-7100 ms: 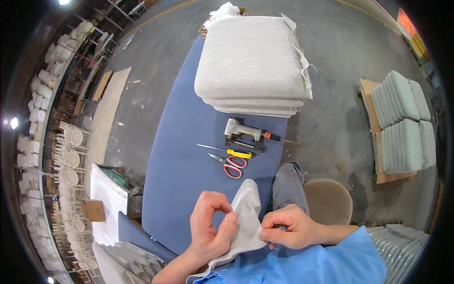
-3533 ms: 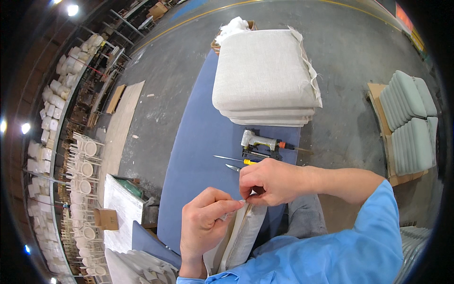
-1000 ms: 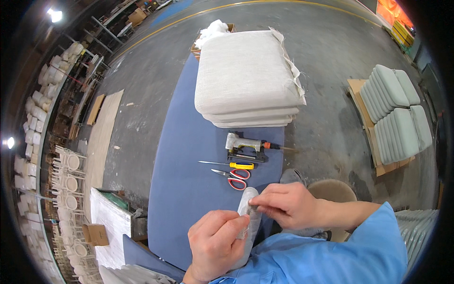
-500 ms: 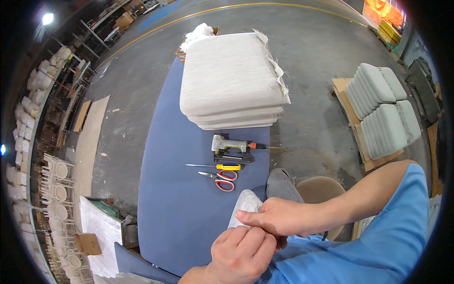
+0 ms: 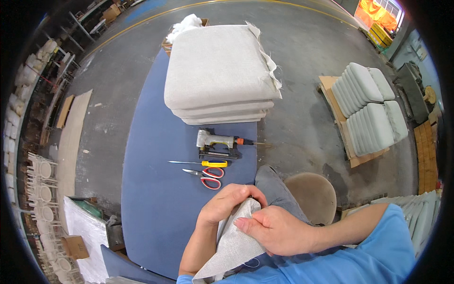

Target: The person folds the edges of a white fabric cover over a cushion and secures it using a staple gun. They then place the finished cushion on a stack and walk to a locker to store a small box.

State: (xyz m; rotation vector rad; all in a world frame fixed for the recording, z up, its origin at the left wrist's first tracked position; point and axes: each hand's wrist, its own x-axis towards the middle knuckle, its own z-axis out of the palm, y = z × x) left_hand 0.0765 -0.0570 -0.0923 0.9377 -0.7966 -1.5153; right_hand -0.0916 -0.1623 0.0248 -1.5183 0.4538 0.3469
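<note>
A piece of light grey woven fabric [image 5: 231, 246] with a frayed edge hangs at the near side of the table, in front of my body. My left hand [image 5: 227, 203] is closed round its far corner, with the fingers bent over the top. From the right, my right hand [image 5: 279, 232] grips the same fabric, its thumb pressed on the upper face. What lies under the cloth is mostly hidden. Just beyond my hands lie red-and-white-handled scissors [image 5: 211, 183], a yellow-handled screwdriver [image 5: 214, 164] and a silver staple gun [image 5: 217, 140] with an orange hose fitting.
Fabric-covered cushions [image 5: 213, 66] are stacked at the far end of the blue table [image 5: 156, 189], before a box of white stuffing [image 5: 185, 27]. A round stool [image 5: 312, 196] stands right of my leg. More pale cushions [image 5: 369, 128] stand on a pallet at right; chair frames [image 5: 45, 194] line the left.
My left hand has moved from the near side up round the fabric's far corner. More woven cloth now shows between my hands. The whole view has shifted slightly, moving the table leftward.
</note>
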